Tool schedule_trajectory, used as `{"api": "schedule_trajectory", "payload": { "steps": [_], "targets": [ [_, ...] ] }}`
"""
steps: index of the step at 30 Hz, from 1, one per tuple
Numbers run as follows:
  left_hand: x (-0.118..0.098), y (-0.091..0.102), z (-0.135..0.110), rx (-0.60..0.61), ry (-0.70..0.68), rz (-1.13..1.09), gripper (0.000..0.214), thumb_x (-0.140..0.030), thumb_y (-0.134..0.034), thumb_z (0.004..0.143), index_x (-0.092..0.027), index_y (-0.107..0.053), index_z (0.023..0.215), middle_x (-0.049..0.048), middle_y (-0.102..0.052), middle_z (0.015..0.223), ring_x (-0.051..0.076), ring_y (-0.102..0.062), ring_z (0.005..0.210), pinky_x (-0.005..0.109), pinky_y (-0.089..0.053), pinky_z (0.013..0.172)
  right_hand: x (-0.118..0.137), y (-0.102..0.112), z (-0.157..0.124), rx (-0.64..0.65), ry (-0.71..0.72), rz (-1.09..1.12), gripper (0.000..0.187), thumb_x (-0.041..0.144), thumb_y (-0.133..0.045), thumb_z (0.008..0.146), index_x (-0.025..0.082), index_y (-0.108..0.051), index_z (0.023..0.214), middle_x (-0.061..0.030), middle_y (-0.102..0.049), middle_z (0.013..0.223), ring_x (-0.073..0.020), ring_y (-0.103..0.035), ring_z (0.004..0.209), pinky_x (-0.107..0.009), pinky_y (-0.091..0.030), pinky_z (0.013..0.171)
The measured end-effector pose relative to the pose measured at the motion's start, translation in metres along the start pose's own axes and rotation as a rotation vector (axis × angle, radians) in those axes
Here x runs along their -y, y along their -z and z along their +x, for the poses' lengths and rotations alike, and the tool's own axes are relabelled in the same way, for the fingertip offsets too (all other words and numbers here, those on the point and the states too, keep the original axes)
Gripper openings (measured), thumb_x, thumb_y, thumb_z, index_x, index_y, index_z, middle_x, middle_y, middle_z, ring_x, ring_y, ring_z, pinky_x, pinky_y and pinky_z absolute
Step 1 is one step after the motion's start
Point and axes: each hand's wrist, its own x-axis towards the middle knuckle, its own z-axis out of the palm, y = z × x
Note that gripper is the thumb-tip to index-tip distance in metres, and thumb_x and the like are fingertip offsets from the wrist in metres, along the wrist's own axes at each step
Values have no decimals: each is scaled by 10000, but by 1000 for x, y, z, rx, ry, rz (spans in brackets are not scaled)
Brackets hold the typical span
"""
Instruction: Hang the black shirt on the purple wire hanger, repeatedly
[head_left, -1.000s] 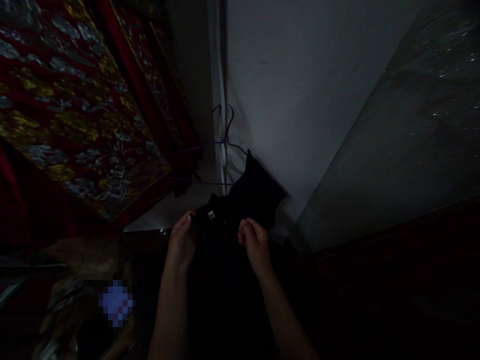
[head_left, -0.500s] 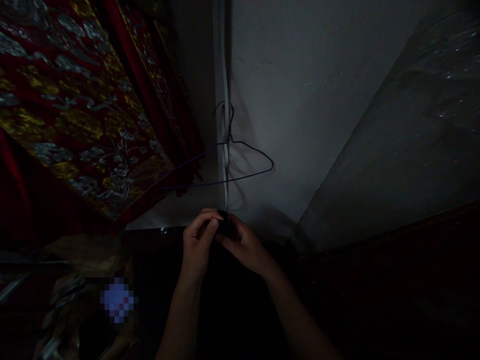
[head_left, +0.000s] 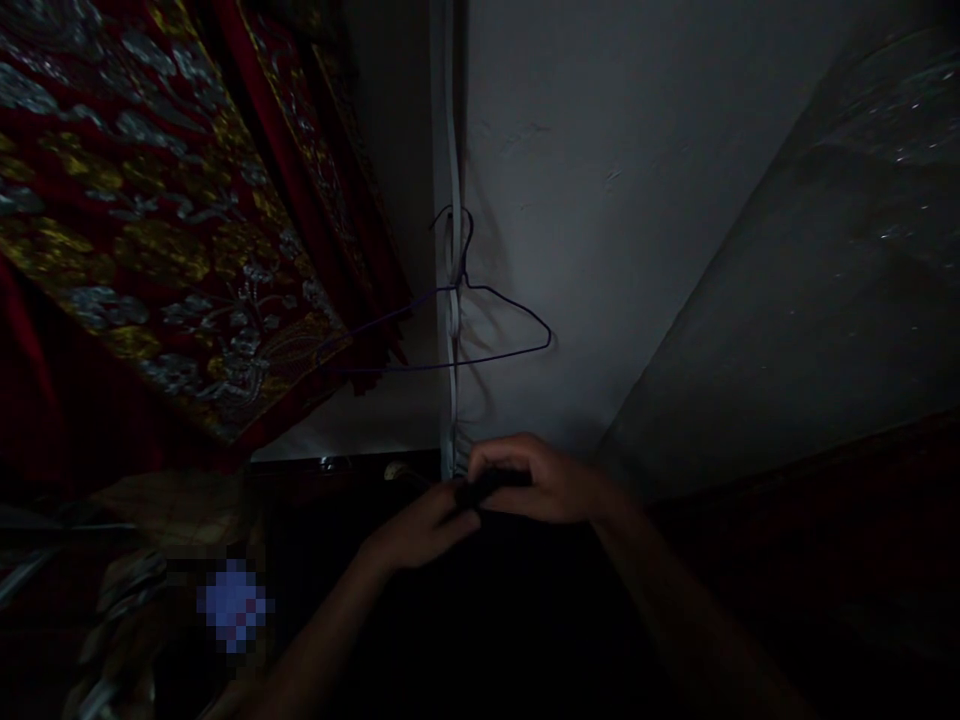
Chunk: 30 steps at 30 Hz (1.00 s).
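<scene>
In dim light, my left hand [head_left: 420, 528] and my right hand [head_left: 544, 480] meet low in the middle of the view. Pinched between their fingers is a bit of black cloth [head_left: 484, 488]; its outline melts into the darkness below. My right hand is curled over it from the right, thumb underneath. From the left, my left thumb and fingers close on its other end. Above them a thin purple wire hanger [head_left: 502, 354] hangs on a pale cord [head_left: 454, 150] against the wall, with nothing on it.
Red cloth with gold and silver embroidery [head_left: 172, 250] hangs at the left. A grey wall [head_left: 637, 180] stands ahead, and a sheet that looks like clear plastic [head_left: 825, 320] slants down on the right. A blurred-out blue patch [head_left: 234, 605] shows at the lower left.
My right hand has shifted right and turned sideways over the black cloth. My left hand has dropped lower and flattened from its raised pinch. The hanger has hardly moved.
</scene>
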Motion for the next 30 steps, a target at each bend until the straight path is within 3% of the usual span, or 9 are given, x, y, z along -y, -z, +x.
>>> {"api": "schedule_trajectory", "payload": {
  "steps": [2,4,8,11,13,17,21,25,30],
  "targets": [
    [15,5,-10,165,53,134,210,-353,-741,849,-262,-801,1029,69,-791,970,276,-727,867,343,-552,794,14,23,-9,17,14,-121,153,116,-602,743,186,-726,798,-6,-695,760,-160,-635,704,-254,-483,642],
    [26,20,-20,187,113,267,195,-334,-748,838,-259,-806,1009,63,-798,947,259,-731,791,310,-530,713,20,47,-13,0,-1,-215,241,72,-564,676,182,-743,794,-2,-700,739,-156,-627,670,-245,-467,610],
    [24,71,-32,-122,206,337,121,-334,-809,773,-268,-815,873,62,-795,857,259,-720,746,286,-504,692,-7,86,4,-224,-68,-324,432,50,-583,633,184,-759,1005,33,-683,690,-119,-554,540,-237,-434,548],
    [3,105,-35,-283,175,348,92,-340,-847,721,-280,-797,768,40,-771,739,253,-699,659,275,-486,632,-50,94,37,-546,66,-439,383,88,-645,700,189,-761,1050,-32,-763,939,-186,-686,805,-307,-525,771],
    [-9,118,-36,-283,176,368,91,-341,-851,713,-287,-791,755,33,-766,718,251,-699,627,273,-475,601,-78,91,59,-675,136,-456,280,172,-662,791,194,-764,1051,-64,-775,1036,-235,-712,962,-370,-524,909],
    [-14,129,-42,-206,313,381,163,-344,-871,677,-267,-739,623,19,-714,602,206,-625,491,257,-394,485,-114,80,77,-644,120,-412,186,273,-670,862,211,-774,1003,-72,-789,1033,-242,-732,964,-381,-527,935],
    [-15,141,-43,-239,398,379,265,-360,-871,663,-253,-674,520,-3,-628,504,165,-526,417,251,-320,429,-113,82,63,-618,106,-416,186,347,-648,893,210,-764,942,-41,-783,947,-206,-721,905,-322,-525,869],
    [-38,160,-31,-357,206,554,192,-441,-803,750,-253,-769,738,56,-744,825,231,-666,704,281,-489,645,-93,90,39,-601,74,-511,239,413,-617,909,205,-734,884,-40,-758,875,-215,-693,844,-335,-512,811],
    [-77,174,-5,-247,19,902,386,-558,-593,904,-242,-741,738,55,-660,791,234,-623,758,322,-486,735,-73,94,20,-614,44,-550,238,421,-620,893,207,-719,866,-43,-748,863,-213,-683,822,-336,-508,787]
  ]
}}
